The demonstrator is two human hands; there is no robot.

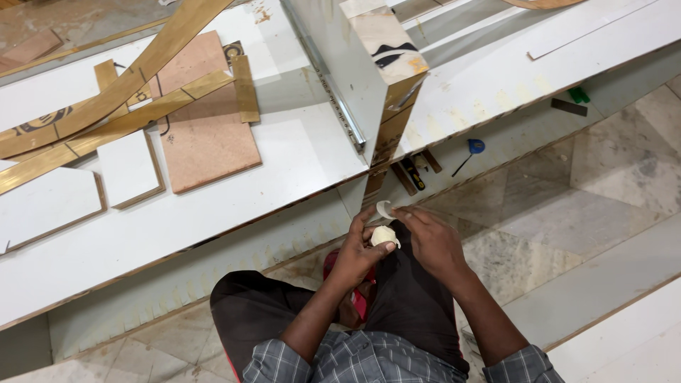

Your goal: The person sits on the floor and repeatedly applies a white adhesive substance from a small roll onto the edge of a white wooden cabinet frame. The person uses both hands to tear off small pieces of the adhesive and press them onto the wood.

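His left hand (358,254) grips a small tape roll (383,236) while his right hand (434,241) pinches its peeled end (384,208), nothing stuck down yet on the board (213,220).

A grey checked shirt with thin pale lines is worn, its sleeves rolled up to about the elbows, so that both forearms are left bare. Dark brown trousers are worn over the bent legs. The left hand (358,255) and the right hand (434,241) are bare, ungloved.
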